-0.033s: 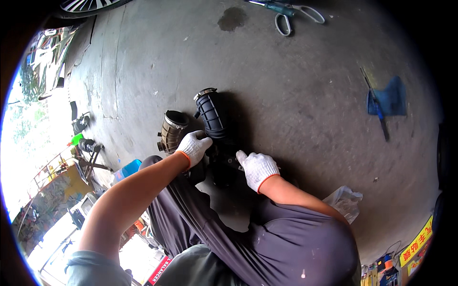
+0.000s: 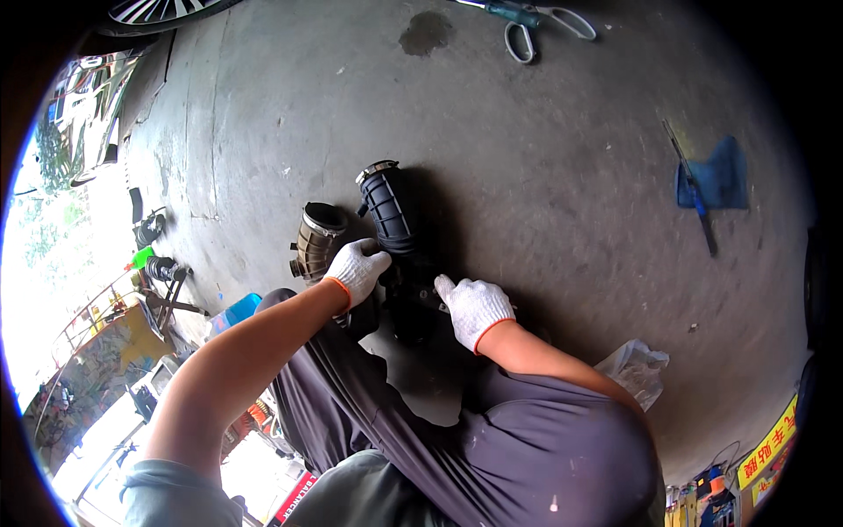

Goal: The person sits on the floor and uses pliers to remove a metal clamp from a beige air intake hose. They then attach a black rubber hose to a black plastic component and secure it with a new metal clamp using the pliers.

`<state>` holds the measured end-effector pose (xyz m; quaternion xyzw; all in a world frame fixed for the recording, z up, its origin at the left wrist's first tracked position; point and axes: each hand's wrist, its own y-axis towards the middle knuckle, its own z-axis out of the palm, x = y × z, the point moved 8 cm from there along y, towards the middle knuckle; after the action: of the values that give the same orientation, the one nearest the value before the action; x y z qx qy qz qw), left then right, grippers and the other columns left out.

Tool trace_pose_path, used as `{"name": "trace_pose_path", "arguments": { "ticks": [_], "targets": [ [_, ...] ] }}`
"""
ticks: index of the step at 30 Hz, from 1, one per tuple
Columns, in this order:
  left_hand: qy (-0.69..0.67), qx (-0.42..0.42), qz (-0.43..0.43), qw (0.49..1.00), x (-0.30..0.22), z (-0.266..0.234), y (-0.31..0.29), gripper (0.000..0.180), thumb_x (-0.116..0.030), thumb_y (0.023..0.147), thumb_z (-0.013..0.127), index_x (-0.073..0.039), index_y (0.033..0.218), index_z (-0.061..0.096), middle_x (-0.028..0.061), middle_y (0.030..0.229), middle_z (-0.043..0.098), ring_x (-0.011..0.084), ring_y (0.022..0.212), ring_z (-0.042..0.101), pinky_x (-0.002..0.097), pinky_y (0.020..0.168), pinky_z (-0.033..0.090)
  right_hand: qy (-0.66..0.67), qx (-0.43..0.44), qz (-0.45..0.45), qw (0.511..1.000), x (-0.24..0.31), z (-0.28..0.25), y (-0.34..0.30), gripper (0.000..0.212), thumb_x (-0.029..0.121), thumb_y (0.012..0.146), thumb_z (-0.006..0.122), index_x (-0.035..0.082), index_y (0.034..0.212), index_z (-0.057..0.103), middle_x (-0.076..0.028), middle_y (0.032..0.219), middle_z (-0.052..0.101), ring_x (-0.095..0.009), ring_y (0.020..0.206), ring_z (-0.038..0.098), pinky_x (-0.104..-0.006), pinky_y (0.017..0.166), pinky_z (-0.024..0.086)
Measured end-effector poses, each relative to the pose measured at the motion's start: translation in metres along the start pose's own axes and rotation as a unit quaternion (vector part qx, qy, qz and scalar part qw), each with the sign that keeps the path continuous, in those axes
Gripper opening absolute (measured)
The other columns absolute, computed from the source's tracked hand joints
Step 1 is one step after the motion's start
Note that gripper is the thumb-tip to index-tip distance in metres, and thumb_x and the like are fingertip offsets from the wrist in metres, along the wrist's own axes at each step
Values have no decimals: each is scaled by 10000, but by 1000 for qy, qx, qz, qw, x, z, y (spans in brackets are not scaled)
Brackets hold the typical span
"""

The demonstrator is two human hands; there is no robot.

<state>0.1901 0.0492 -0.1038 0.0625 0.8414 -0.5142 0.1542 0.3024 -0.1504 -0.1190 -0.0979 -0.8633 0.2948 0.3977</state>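
A black ribbed air intake hose (image 2: 389,211) with a metal clamp round its far end stands on the floor in front of me. My left hand (image 2: 358,272), in a white knit glove with an orange cuff, is closed on its lower part. To the right, my right hand (image 2: 477,309), gloved alike, is closed beside a dark part at the hose's near end; what its fingers hold is hidden. Just left of the black hose is a brownish, dirtier intake hose (image 2: 316,246), its clamped mouth facing up. The black hose's near end is lost in shadow between my knees.
Scissors (image 2: 520,42) lie at the far edge with a teal-handled tool. On the right, a blue-handled screwdriver (image 2: 700,206) rests across a blue cloth (image 2: 727,180). A clear plastic bag (image 2: 634,371) lies by my right knee. A car wheel (image 2: 162,12) stands far left; shock absorbers (image 2: 161,268) are nearer.
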Motion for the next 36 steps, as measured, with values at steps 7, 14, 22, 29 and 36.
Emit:
{"name": "trace_pose_path", "arguments": {
  "ticks": [7, 14, 22, 29, 36],
  "targets": [
    [100, 20, 77, 992, -13, 0, -3, 374, -230, 1001, 657, 56, 1234, 721, 170, 1052, 796, 250, 1001, 744, 420, 967, 582, -11, -27, -11, 1000, -3, -9, 2, 371, 165, 1128, 539, 67, 1476, 620, -219, 1109, 785, -404, 1017, 808, -542, 838, 659],
    [129, 7, 157, 979, -17, -1, -8, 261, -159, 1014, 645, 46, 1172, 674, 186, 1009, 780, 296, 923, 770, 428, 880, 605, -31, -25, -19, 999, -3, -3, 8, 432, 146, 1111, 539, 68, 1531, 600, -231, 1099, 775, -408, 1008, 801, -548, 849, 649],
    [132, -24, 252, 958, -7, -2, -10, 340, -154, 990, 708, 44, 1239, 592, 312, 1033, 692, 512, 1005, 711, 532, 885, 586, -30, -19, -22, 999, 1, -9, 11, 451, 128, 1078, 575, 63, 1523, 594, -236, 1099, 775, -406, 1016, 804, -539, 853, 655],
    [167, -58, 280, 943, -19, -3, -20, 303, -191, 1098, 582, 18, 1314, 539, 302, 1036, 701, 519, 1004, 704, 522, 897, 566, -21, 6, -10, 1000, -4, -7, 14, 467, 128, 1091, 551, 67, 1553, 581, -245, 1134, 773, -419, 1039, 799, -551, 868, 652],
    [185, -72, 158, 967, -19, 2, -6, 479, -381, 1138, 557, 59, 1327, 537, 411, 1130, 696, 619, 1117, 649, 611, 975, 525, 13, 19, -3, 1000, -14, 4, 17, 587, 121, 1033, 615, 50, 1612, 547, -268, 1201, 760, -448, 1083, 776, -557, 936, 638]
  ]
}}
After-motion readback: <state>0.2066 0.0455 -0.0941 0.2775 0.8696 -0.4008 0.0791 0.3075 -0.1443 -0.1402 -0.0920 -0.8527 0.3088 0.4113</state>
